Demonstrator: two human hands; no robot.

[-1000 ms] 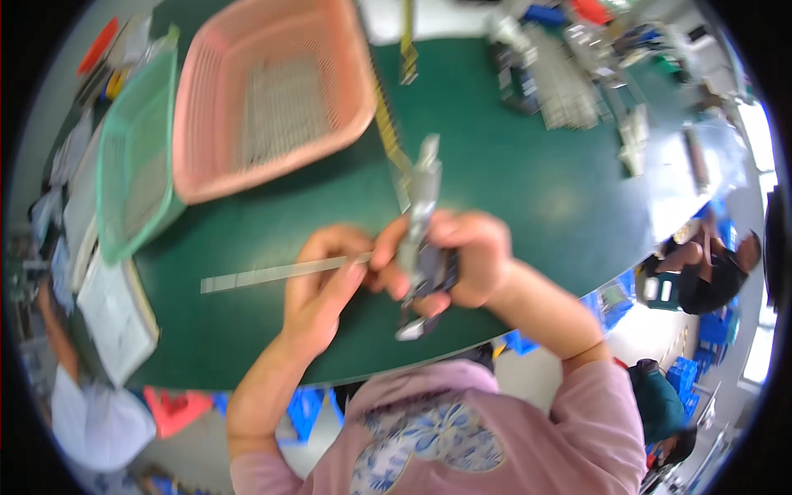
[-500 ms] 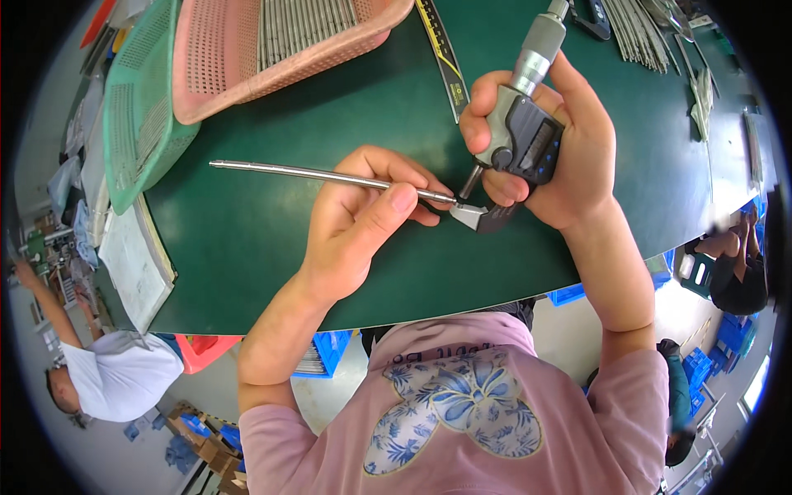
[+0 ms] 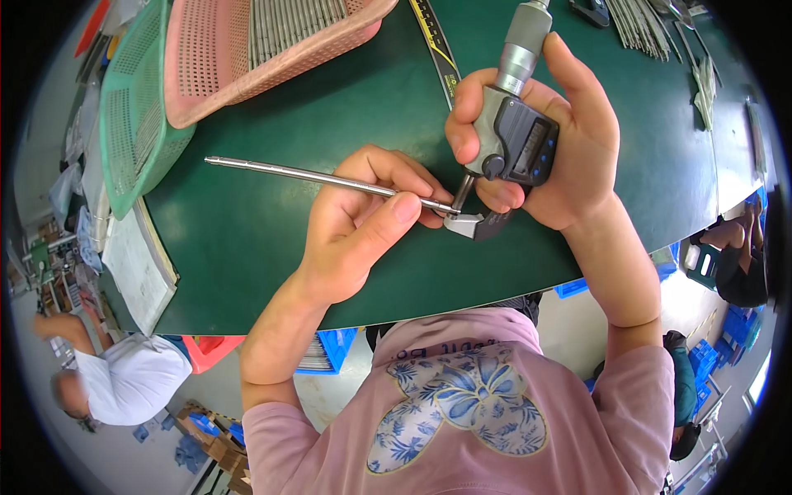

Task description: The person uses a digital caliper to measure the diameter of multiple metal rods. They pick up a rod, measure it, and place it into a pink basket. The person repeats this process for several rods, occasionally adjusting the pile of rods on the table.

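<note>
My left hand [image 3: 355, 219] pinches a thin metal rod [image 3: 289, 172] between thumb and fingers. The rod runs leftward over the green table, and its right end sits at the jaws of a digital micrometer [image 3: 516, 136]. Wrapped round the micrometer's grey body is my right hand [image 3: 577, 132], with its barrel pointing away from me. The spindle comes down close to the silver anvil around the rod's end; whether both faces touch the rod I cannot tell.
A pink basket [image 3: 214, 97] holding several metal rods stands far left, overlapping a green basket [image 3: 124, 173]. A booklet [image 3: 140, 268] lies by the left edge. A ruler [image 3: 437, 49] and a bundle of rods [image 3: 635, 29] lie at the back. Other people are around the table.
The micrometer has tilted and shifted slightly left, and its spindle now meets the rod's end area. The rod has barely moved. At left, a person in white has shifted an arm.
</note>
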